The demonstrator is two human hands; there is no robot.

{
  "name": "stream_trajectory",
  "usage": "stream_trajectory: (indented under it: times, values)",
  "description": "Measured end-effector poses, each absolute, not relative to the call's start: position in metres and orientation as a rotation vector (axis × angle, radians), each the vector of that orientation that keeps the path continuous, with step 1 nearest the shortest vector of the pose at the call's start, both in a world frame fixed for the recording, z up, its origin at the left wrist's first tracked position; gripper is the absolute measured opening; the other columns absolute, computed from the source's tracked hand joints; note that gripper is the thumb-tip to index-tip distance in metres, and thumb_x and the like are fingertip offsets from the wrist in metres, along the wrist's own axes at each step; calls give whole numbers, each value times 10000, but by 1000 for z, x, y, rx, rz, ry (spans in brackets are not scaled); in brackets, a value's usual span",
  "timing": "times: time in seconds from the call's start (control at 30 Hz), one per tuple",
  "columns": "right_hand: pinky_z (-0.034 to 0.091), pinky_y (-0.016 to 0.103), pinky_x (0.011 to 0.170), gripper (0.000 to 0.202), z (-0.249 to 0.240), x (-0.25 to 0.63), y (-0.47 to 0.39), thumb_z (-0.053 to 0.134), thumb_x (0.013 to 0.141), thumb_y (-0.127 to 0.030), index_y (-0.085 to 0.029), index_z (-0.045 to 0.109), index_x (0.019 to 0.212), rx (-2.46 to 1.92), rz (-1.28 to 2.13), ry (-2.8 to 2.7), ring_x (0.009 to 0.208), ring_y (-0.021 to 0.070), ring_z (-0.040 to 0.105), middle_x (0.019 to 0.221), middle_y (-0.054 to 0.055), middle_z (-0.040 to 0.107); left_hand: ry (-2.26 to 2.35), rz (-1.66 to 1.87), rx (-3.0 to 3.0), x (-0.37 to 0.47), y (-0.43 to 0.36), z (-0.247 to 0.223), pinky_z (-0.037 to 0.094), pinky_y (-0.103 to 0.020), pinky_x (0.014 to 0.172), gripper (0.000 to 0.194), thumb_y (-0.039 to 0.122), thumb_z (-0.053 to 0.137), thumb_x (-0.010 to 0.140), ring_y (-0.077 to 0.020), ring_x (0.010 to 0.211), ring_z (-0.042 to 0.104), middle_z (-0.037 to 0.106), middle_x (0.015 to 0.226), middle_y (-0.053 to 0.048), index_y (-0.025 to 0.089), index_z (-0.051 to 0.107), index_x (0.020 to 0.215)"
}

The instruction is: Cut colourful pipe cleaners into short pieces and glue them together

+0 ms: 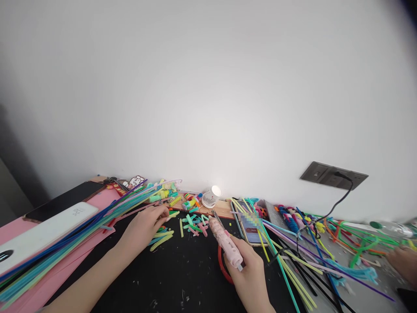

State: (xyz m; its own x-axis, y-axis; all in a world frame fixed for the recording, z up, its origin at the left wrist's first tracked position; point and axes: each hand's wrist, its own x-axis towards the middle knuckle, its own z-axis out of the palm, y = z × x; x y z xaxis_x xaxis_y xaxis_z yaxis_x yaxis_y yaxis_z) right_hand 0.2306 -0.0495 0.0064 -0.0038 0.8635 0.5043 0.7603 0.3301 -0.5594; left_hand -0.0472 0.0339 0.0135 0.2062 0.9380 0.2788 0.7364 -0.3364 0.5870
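My right hand [249,271] is wrapped round a pink hot glue gun [224,243], its nozzle pointing away from me and a glue stick poking out of its back end. Under it lies a pair of red-handled scissors [224,270], partly covered by the hand. My left hand [150,224] is at the left with fingers pinched together; whatever is between them is too small to make out. Short yellow and blue pipe cleaner pieces [162,239] lie just below its fingertips. More cut pieces in green, pink and teal [197,223] are scattered between the hands.
Behind the pieces stands a paper cup [211,196] by the wall. A phone [250,224] lies right of the glue gun, crossed by long pipe cleaners [286,265]. A white device [48,234] is at left. Another person's hand [404,261] is at far right, near a bottle [391,228].
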Motion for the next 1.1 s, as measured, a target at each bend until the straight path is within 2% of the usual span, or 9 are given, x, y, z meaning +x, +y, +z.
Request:
stream_trajectory:
  times: [0.1, 0.2, 0.33, 0.47, 0.6, 0.73, 0.87, 0.97, 1.1]
  values:
    - [522, 331, 738, 348, 8, 230, -50, 535, 707, -167, -176, 641, 1039, -1453, 171, -1771, 880, 247, 641, 999, 90, 677, 1463, 975, 2071, -41, 29, 19, 405, -265, 628, 168, 324, 423, 819, -219, 741, 576, 626, 812, -33, 239, 568, 820]
    - [523, 307, 719, 345, 10, 228, -50, 537, 699, -154, -170, 643, 1027, -1443, 184, -1750, 858, 238, 643, 983, 86, 679, 1325, 1033, 1938, -32, 23, 23, 424, -252, 579, 190, 344, 425, 830, -193, 649, 592, 619, 804, -29, 235, 581, 825]
    - [518, 265, 639, 305, 13, 226, -50, 524, 740, -167, -168, 644, 1020, -1402, 211, -1701, 754, 211, 643, 878, 74, 688, 1127, 937, 1836, -16, 13, 21, 444, -247, 595, 171, 306, 450, 823, -165, 606, 587, 603, 729, -10, 217, 592, 862]
    - [509, 258, 573, 258, 15, 225, -52, 536, 780, -251, -166, 669, 984, -1368, 258, -1682, 689, 212, 635, 798, 71, 695, 967, 837, 1742, 2, 3, 14, 441, -239, 606, 138, 268, 506, 786, -157, 632, 576, 596, 702, 0, 192, 593, 863]
    - [519, 282, 609, 233, 14, 222, -51, 557, 773, -292, -168, 692, 917, -1348, 286, -1695, 695, 220, 642, 812, 76, 704, 953, 774, 1667, 14, -3, 8, 396, -223, 559, 109, 252, 563, 736, -140, 608, 544, 596, 691, 12, 183, 586, 818]
    - [514, 288, 630, 194, 9, 221, -48, 559, 769, -267, -189, 686, 894, -1339, 276, -1781, 681, 203, 636, 834, 68, 707, 939, 744, 1648, 22, -8, 6, 342, -214, 542, 93, 232, 589, 707, -118, 581, 482, 574, 641, 32, 173, 575, 777]
    - [489, 280, 626, 196, 3, 222, -46, 564, 758, -224, -197, 679, 916, -1330, 222, -1935, 644, 183, 619, 772, 46, 704, 933, 750, 1614, 28, -13, 6, 315, -207, 513, 96, 239, 607, 697, -105, 557, 444, 546, 621, 41, 164, 560, 735]
    - [480, 292, 645, 207, -2, 223, -46, 565, 744, -204, -210, 669, 923, -1319, 229, -1970, 629, 174, 612, 762, 26, 701, 905, 785, 1599, 32, -15, 5, 343, -213, 534, 101, 241, 620, 700, -111, 576, 467, 569, 637, 31, 160, 569, 733]
    - [489, 308, 650, 225, -8, 222, -47, 583, 734, -212, -202, 654, 947, -1307, 249, -1828, 705, 201, 614, 843, 52, 700, 830, 860, 1465, 34, -14, 0, 423, -244, 597, 140, 258, 627, 718, -136, 611, 545, 603, 658, 13, 160, 565, 796]
